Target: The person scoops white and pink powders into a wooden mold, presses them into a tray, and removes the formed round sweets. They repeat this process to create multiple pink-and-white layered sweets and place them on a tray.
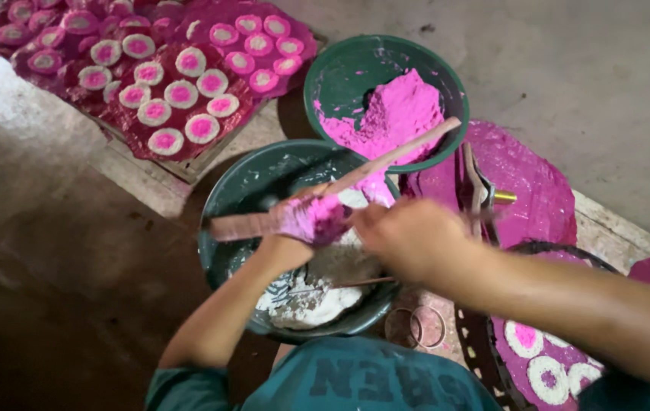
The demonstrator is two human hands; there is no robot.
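My left hand (304, 222) is coated in pink powder and grips a flat pink-stained wooden stick (237, 226) that points left over the dark green bowl of white powder (241, 190). My right hand (410, 240) is closed on a second thin wooden stick (401, 154) that runs up and right across the green bowl of bright pink powder (340, 72). The two hands meet above the white powder bowl. What lies between the palms is hidden.
A tray of several round white-and-pink discs on pink foil (157, 84) lies at the upper left. A pink-stained cloth with a metal tool (523, 183) is at the right. A round tray with more discs (546, 365) sits at the lower right, two metal rings (416, 326) beside it.
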